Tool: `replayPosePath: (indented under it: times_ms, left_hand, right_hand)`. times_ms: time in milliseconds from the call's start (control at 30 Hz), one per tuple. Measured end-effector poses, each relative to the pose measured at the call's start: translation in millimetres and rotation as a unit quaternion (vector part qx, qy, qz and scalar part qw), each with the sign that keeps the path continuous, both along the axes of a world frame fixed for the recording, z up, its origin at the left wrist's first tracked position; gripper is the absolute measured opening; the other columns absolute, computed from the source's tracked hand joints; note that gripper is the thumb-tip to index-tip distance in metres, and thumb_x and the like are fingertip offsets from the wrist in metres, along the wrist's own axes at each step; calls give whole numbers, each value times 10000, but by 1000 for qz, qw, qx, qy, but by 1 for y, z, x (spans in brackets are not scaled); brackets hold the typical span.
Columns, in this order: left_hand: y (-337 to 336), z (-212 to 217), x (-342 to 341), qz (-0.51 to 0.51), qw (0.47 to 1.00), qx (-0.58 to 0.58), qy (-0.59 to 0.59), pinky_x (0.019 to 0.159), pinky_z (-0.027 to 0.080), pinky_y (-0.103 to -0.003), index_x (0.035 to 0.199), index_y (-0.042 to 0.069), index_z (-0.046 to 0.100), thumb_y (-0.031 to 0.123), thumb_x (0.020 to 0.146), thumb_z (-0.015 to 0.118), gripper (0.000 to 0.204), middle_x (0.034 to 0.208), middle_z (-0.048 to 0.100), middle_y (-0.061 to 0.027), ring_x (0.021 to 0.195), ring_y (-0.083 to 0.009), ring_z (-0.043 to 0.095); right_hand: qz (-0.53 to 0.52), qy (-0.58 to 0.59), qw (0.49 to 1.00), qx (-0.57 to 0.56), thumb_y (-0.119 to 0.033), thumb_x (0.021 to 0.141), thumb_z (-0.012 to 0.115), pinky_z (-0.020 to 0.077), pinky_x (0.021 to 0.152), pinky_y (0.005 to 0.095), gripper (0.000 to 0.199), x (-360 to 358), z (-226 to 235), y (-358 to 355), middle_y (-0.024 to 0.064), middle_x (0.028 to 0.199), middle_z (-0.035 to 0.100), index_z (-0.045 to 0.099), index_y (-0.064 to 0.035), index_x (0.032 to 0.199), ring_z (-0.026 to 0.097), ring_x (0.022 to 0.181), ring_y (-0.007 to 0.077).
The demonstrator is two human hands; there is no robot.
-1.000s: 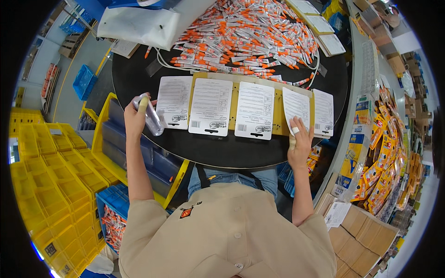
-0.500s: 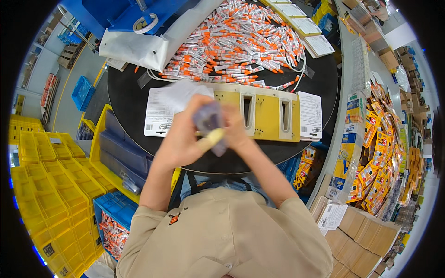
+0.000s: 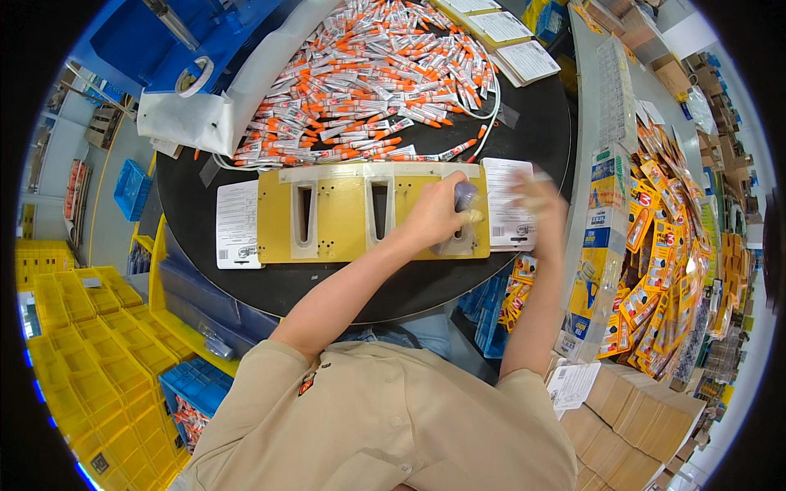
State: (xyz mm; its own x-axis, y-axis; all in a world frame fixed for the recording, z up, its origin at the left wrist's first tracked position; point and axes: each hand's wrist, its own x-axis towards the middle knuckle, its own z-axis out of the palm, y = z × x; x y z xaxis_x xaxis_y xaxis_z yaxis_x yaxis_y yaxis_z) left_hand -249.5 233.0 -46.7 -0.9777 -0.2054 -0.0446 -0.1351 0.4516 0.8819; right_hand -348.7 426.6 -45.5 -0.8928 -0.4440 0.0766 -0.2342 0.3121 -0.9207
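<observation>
Head, left hand (image 3: 438,211) moved right, over fixture (image 3: 340,217)

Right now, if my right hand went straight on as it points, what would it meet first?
Probably the white card beside the yellow fixture; your right hand overlaps it, though depth is unclear.

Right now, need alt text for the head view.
A person's left hand holds translucent plastic over the right end of a slotted yellow plate; the right hand, blurred, is by white cards there. The plate sits on a black table before a heap of orange-capped tubes.
</observation>
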Motion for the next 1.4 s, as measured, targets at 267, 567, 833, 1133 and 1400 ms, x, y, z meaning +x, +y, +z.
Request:
replayPosePath:
  times_ms: [267, 567, 833, 1133, 1400]
  left_hand:
    - [-32, -24, 17, 6, 996, -20, -87, 775, 504, -361, 1124, -9, 504, 346, 672, 823, 657, 958, 656, -180, 891, -288, 653]
    - [-79, -39, 52, 85, 993, 71, -49, 725, 486, -407, 1017, 2, 512, 74, 764, 677, 310, 832, 634, -190, 789, -379, 619]
    - [-86, -36, 45, 113, 975, -174, -77, 704, 507, -440, 912, -2, 561, 280, 696, 806, 431, 805, 661, -191, 788, -366, 649]
    - [-110, -32, 78, 167, 976, -131, -39, 703, 508, -429, 1028, -30, 488, 298, 710, 787, 546, 850, 648, -214, 819, -389, 637]
    - [-173, -30, 131, 165, 985, -59, -8, 761, 485, -395, 1139, 31, 494, 119, 780, 684, 416, 926, 647, -181, 849, -358, 625]
  right_hand:
    - [39, -80, 993, -72, -56, 911, 580, 476, 610, 235, 170, 41, -44, -76, 35, 776, 665, 641, 4, 1057, 598, 695, 77]
    - [6, 455, 861, 229, 1, 767, 544, 398, 880, 406, 379, 34, -58, -84, 135, 1233, 535, 659, -80, 1120, 494, 1028, 314]
    - [341, 178, 822, 420, -98, 707, 742, 478, 824, 354, 274, -109, -61, -152, 89, 974, 617, 673, -111, 972, 588, 948, 297]
    - [164, 232, 919, 274, -181, 840, 682, 459, 605, 374, 324, -38, -7, -177, 112, 714, 585, 567, -42, 1110, 591, 646, 260]
    - [86, 315, 925, 193, -293, 766, 760, 481, 615, 368, 366, 97, -44, -196, 101, 772, 578, 676, -48, 1024, 594, 664, 262]
